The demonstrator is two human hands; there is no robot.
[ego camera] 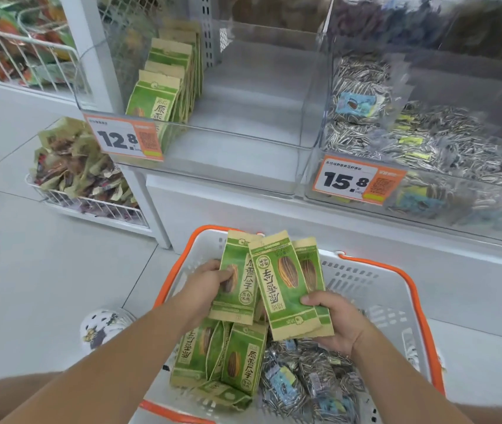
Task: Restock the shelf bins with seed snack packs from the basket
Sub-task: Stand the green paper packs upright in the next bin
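Blurring hides most of the upper shelf, and the basket [396,289] is cut off at the bottom edge. Above it, the left hand [210,283] grips one green seed pack [237,286]; the right hand [335,319] pinches two more packs [283,283]. The clear bin [243,160] is part-filled.

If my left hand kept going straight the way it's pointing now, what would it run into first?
Your left hand, gripping a green pack, points up and right. It would likely first meet the green packs held by your right hand, though depth is unclear.
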